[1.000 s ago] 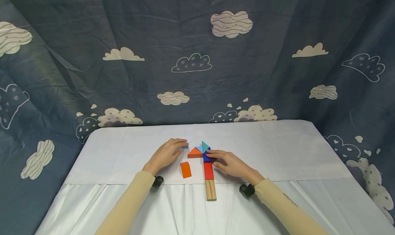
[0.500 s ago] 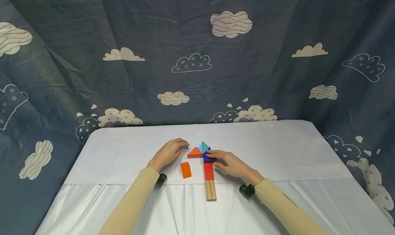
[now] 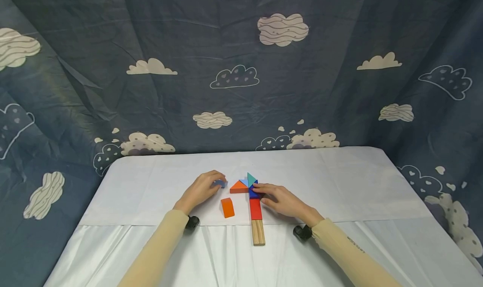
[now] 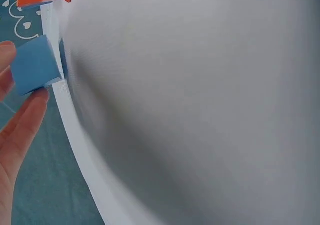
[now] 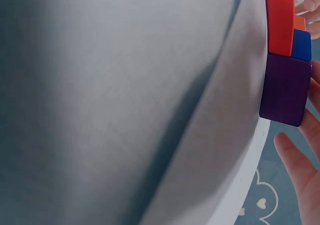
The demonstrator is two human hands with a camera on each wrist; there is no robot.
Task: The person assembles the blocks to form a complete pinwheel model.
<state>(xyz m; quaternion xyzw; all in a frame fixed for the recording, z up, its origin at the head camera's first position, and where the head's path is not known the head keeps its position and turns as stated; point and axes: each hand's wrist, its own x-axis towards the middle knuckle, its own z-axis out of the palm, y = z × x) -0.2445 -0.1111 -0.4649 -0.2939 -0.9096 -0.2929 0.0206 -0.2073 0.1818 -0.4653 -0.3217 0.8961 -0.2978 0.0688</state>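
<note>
My left hand (image 3: 200,188) pinches a light blue block (image 4: 35,65) between thumb and fingertips, just left of the block figure in the head view. The right hand (image 3: 283,200) lays its fingertips against the figure's dark blue blocks (image 3: 253,193). In the right wrist view those fingers meet a purple block (image 5: 285,87), while the thumb stands apart from it. Left of the dark blue ones lies an orange triangle block (image 3: 239,188), with a light blue triangle (image 3: 243,181) and a teal triangle (image 3: 251,179) beyond. A red block (image 3: 255,209) continues the column toward me.
Plain wooden blocks (image 3: 258,232) form the near end of the column. A loose orange block (image 3: 227,207) lies between the left forearm and the column. White cloth covers the table (image 3: 339,182), and a dark cloud-patterned curtain (image 3: 234,35) hangs behind it.
My left hand first shifted slightly right with the light blue block, then drew back left, and more of the block shows now. The right hand and the figure have stayed put.
</note>
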